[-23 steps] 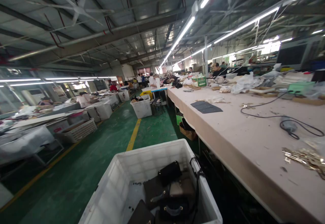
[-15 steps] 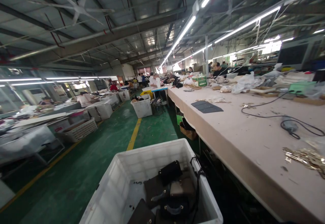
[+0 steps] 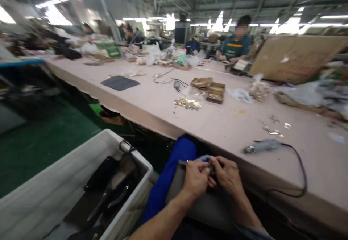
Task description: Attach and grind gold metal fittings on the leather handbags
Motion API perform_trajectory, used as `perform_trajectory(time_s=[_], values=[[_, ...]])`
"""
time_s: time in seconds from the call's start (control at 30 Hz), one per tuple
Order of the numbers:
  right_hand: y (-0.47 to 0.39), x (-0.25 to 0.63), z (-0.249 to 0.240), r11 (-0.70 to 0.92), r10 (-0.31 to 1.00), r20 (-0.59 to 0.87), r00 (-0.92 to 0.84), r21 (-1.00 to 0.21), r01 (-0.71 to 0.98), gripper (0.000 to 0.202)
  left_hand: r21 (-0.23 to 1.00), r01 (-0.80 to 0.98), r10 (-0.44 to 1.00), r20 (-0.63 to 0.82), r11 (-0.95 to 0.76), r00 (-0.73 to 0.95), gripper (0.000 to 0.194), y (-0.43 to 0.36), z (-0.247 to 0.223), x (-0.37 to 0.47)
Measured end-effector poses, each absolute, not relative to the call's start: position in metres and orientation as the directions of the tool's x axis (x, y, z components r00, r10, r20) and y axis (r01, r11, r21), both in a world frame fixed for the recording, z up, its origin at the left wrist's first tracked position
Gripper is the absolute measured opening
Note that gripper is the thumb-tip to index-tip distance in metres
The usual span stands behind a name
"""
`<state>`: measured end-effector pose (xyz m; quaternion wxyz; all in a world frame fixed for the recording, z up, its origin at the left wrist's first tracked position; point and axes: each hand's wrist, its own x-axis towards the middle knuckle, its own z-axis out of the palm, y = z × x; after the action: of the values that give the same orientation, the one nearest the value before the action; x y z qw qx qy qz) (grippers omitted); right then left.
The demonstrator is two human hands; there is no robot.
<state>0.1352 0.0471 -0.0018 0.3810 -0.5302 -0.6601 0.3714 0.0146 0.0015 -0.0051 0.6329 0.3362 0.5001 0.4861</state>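
Both my hands are at the top of a gray-brown bag [image 3: 175,185], which lies on my lap just below the table edge. My left hand [image 3: 197,178] is closed on the bag's upper part, thumb and fingers curled together. My right hand [image 3: 227,171] meets it from the other side, its fingers bent in and pinching at the same spot. The small part between my fingertips is hidden and blurred; I cannot tell what it is. Some clear wrap [image 3: 203,158] shows just beyond the fingers. A leg in blue trousers [image 3: 170,173] is beside the bag, on its left.

To my left is a white bin [image 3: 29,193], holding several dark bags [image 3: 102,173] lying against one another. A dark strap [image 3: 126,145] hangs over the bin's rim.

On the pink-topped table [image 3: 152,102], to the right of my hands, a power screwdriver [image 3: 262,146] lies on its side near the edge, its black cord [image 3: 303,173] looping down past that edge. A few loose metal pieces [image 3: 273,131] lie just behind it. Farther left is a heap of gold-colored fittings [image 3: 187,103], near a small open box [image 3: 216,93]. Across the table, a co-worker in an apron [image 3: 234,49] is beside a large cardboard sheet [image 3: 299,58].
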Motion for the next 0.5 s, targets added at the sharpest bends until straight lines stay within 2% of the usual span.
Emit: perform_trajectory(time_s=[0.07, 0.17, 0.3, 0.5], values=[[0.039, 0.162, -0.004, 0.091, 0.99, 0.04, -0.132, -0.911, 0.403, 0.049, 0.931, -0.266, 0.968, -0.25, 0.249, 0.031, 0.029, 0.004, -0.01, 0.025], [0.04, 0.169, -0.004, 0.021, 0.982, -0.029, -0.187, -0.966, 0.258, 0.047, 0.937, -0.271, 0.974, -0.226, 0.22, 0.008, 0.026, 0.006, -0.009, 0.019], [0.04, 0.167, -0.004, 0.022, 0.975, -0.01, -0.22, -0.989, 0.145, 0.04, 0.942, -0.261, 0.974, -0.226, 0.213, -0.02, 0.023, 0.005, -0.008, 0.014], [0.034, 0.167, -0.006, 0.014, 0.988, -0.008, -0.151, -0.989, 0.145, 0.036, 0.944, -0.247, 0.974, -0.228, 0.22, -0.002, 0.021, 0.006, -0.013, 0.019]])
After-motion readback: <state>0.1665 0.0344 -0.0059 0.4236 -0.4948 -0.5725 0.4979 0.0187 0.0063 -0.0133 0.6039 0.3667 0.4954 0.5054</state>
